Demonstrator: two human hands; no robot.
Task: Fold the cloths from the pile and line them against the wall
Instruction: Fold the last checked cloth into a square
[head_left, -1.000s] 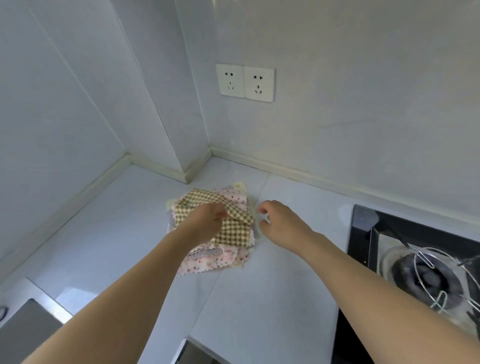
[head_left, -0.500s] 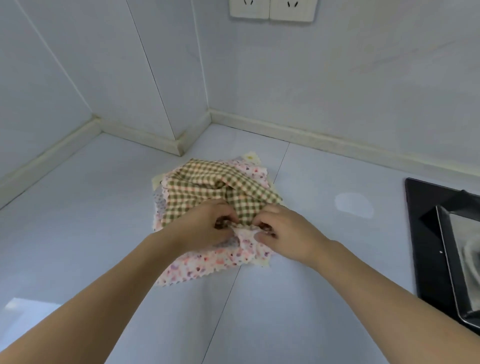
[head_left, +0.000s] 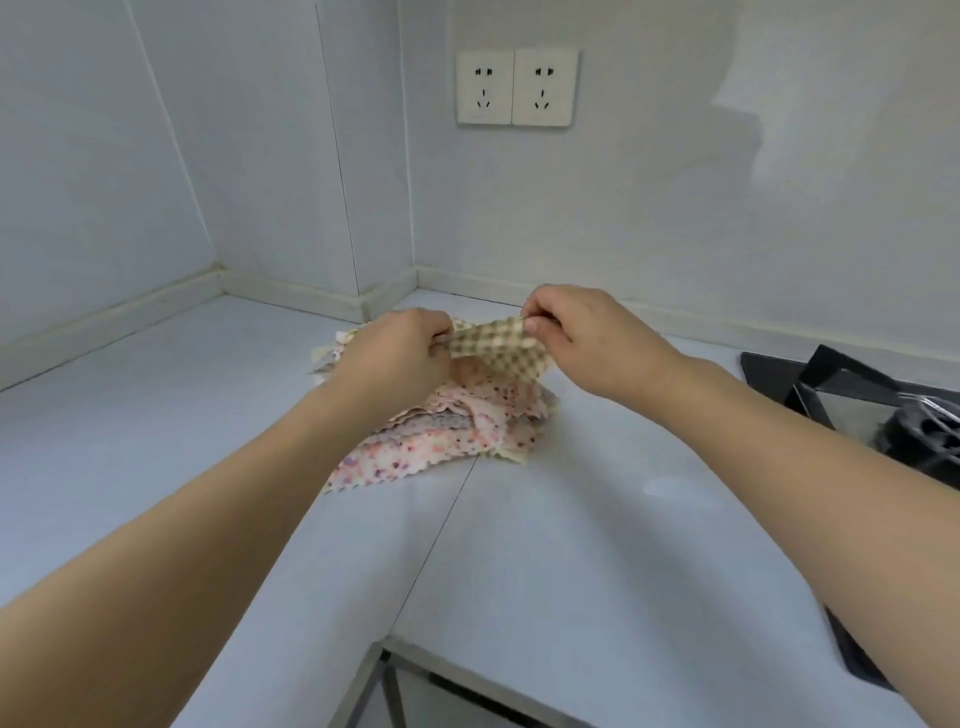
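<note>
While both hands are lifting the beige-and-green checked cloth (head_left: 496, 345) just above the pile of pink floral cloths (head_left: 441, 426), the left hand (head_left: 392, 358) is pinching its left edge with curled fingers and the right hand (head_left: 582, 338) is pinching its upper right corner between thumb and fingertips. That pile is sitting on the pale grey countertop (head_left: 545, 545), near the corner where the white tiled wall (head_left: 675, 182) is meeting the worktop. Judging from this, the task is barely starting: no folded cloth is lining the wall yet, and several layers are waiting in the pile. No brand or writing is showing; the 2 white wall sockets (head_left: 517, 87) are carrying no readable label
</note>
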